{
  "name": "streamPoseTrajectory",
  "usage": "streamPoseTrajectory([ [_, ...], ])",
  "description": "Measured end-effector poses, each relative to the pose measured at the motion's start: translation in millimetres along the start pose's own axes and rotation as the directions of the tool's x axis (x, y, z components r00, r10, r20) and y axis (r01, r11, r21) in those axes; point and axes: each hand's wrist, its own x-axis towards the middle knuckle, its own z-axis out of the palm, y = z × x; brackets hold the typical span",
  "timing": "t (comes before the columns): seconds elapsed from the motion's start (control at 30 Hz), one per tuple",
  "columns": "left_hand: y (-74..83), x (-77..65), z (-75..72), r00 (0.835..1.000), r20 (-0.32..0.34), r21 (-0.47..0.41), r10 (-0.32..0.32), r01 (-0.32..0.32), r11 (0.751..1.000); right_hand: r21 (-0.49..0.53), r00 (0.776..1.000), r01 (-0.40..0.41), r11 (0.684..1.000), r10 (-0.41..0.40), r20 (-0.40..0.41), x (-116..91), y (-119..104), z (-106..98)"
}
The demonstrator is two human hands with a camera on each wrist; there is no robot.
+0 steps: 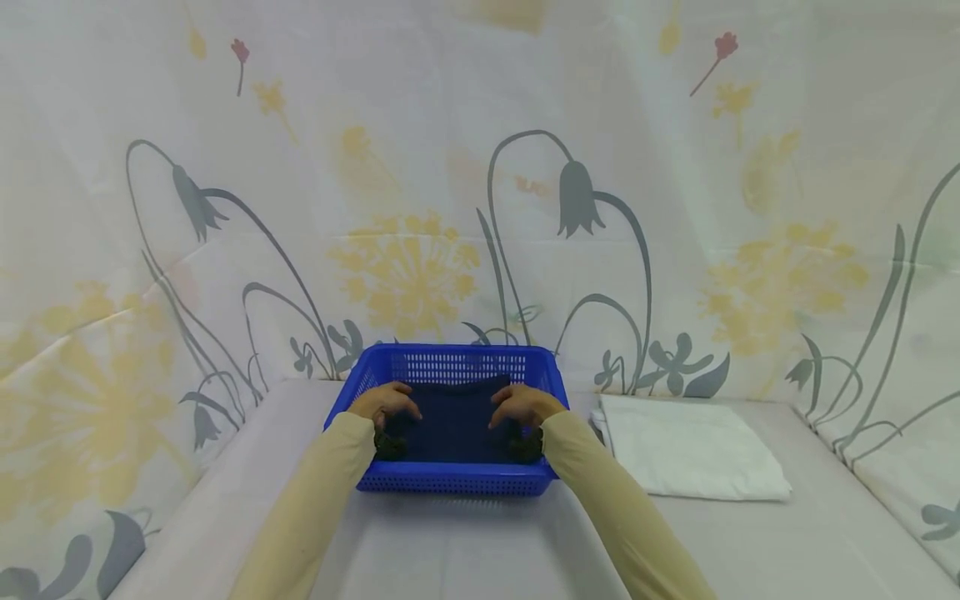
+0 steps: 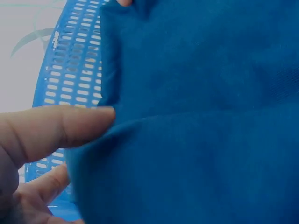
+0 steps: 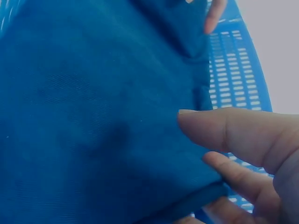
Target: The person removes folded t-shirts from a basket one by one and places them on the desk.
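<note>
A folded dark blue cloth lies inside a blue plastic basket with slotted walls. At its left side my left hand grips the edge; in the left wrist view the thumb lies on top and other fingers reach round the fabric's side. My right hand holds the opposite side, its thumb above the fabric and its fingers at and under the edge. The cloth's upper edge sags slightly between the hands. Its underside is hidden.
To the right of the basket a folded white cloth lies on the pale covered table. Behind the table hangs a white curtain with grey and yellow flower prints, which also runs along both sides.
</note>
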Motion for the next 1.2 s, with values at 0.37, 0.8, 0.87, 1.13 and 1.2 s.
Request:
streamPoseTrajectory([
  [0.37, 6.6, 0.9, 0.4, 0.998, -0.023, 0.016, 0.050, -0.050, 0.999, -0.083, 0.996, 0.048, 0.995, -0.054, -0.065, -3.1, -4.0, 0.5],
  [0.8, 19.9, -9.8, 0.4, 0.997, -0.019, -0.073, 0.076, -0.077, 0.994, 0.016, 0.986, 0.131, 0.991, -0.128, -0.103, -8.8, -12.3, -8.7],
  [0.87, 20.6, -10.9, 0.3, 0.997, -0.020, -0.065, 0.076, -0.078, 0.995, 0.032, 0.986, 0.139, 0.990, -0.136, -0.098, -9.4, -12.8, -10.0],
  [1.13, 25.9, -14.7, -5.1, 0.995, -0.020, -0.070, 0.096, -0.097, 0.993, 0.008, 0.976, 0.181, 0.983, -0.179, -0.122, -16.0, -15.7, -18.2],
  [1.2, 27.7, -15.7, -6.7, 0.995, -0.012, -0.084, 0.097, -0.097, 0.992, 0.011, 0.973, 0.194, 0.981, -0.191, -0.129, -17.7, -16.4, -20.5],
])
